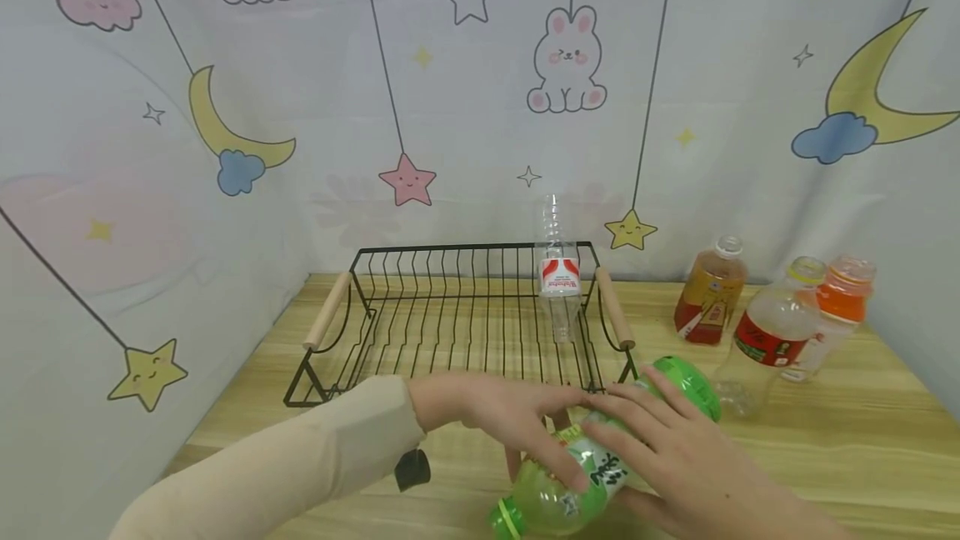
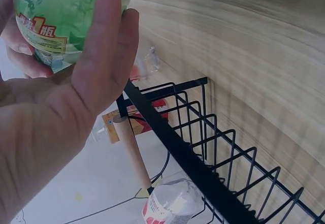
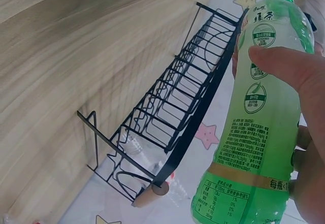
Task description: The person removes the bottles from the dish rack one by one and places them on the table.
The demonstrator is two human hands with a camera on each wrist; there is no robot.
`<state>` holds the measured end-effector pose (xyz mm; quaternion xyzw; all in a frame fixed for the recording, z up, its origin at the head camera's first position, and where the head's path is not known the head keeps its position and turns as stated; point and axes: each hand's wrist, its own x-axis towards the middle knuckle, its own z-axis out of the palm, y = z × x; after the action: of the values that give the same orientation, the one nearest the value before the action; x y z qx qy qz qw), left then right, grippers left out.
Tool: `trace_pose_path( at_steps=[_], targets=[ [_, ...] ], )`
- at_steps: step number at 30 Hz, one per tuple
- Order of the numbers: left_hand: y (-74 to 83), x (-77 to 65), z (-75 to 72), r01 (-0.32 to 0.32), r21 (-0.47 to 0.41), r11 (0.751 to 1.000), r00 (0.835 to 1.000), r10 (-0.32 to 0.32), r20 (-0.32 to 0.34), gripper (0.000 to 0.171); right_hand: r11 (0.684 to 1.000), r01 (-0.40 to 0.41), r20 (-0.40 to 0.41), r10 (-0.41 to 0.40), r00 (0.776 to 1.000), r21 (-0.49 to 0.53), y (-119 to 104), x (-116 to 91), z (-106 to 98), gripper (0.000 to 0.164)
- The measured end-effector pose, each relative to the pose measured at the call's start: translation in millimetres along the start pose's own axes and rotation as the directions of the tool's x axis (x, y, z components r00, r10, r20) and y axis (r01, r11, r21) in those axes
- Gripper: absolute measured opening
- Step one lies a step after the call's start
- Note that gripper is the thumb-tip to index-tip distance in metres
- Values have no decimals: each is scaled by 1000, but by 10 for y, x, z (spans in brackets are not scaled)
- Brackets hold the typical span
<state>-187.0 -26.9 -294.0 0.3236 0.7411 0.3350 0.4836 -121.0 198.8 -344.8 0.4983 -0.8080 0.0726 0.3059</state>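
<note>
A green tea bottle (image 1: 551, 497) with a green cap lies slanted in both hands, in front of the dish rack, its cap toward the near left. My left hand (image 1: 517, 415) grips it nearer the cap, fingers curled around it. My right hand (image 1: 660, 448) holds it nearer the base. In the right wrist view, the right thumb presses on the printed label of the bottle (image 3: 254, 132). The left wrist view shows the left fingers wrapped around the green bottle (image 2: 56, 26). The palm sides are partly hidden in the head view.
Behind the hands stands a black wire dish rack (image 1: 472, 247) with wooden handles. A clear bottle (image 1: 560, 273) leans in its right end. To the right stand an amber bottle (image 1: 711, 294), a red-labelled clear bottle (image 1: 772, 340) and an orange-labelled bottle (image 1: 842, 300). A patterned curtain (image 1: 480, 107) hangs behind.
</note>
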Motion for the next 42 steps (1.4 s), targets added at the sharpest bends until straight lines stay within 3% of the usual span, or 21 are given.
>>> trace_pose_path(
  at_steps=[6,13,18,22,30,33,37,40,42],
  targets=[
    [64,2,-55,-52,3,999,999,52,-10,71,999,-30,-58,29,998,-16,55,-22,-51,49],
    [185,-36,-166,-103,-18,995,990,100,-100,68,994,-99,-147,90,985,-55,136,-24,-194,57],
    [225,-55,-292,-140,0,990,971,138,-194,68,980,-185,-177,171,969,-70,209,-68,-338,61],
    [226,-30,-441,-150,45,988,945,157,-288,66,965,-251,-245,225,943,-77,291,-125,-449,64],
    [144,151,-801,-126,79,989,883,148,-446,67,929,-370,-428,327,843,-18,489,-285,-697,76],
    [126,214,-914,-109,82,991,858,135,-495,70,889,-457,-458,414,787,19,541,-386,-821,86],
    [94,274,-1050,-85,67,994,826,108,-554,74,817,-575,-498,519,695,49,591,-523,-936,95],
    [57,313,-1136,-90,19,996,802,84,-592,76,776,-625,-514,570,641,80,631,-613,-979,97],
    [27,348,-1182,-103,-25,994,781,66,-621,77,762,-641,-524,586,618,97,660,-667,-995,95]
  ],
)
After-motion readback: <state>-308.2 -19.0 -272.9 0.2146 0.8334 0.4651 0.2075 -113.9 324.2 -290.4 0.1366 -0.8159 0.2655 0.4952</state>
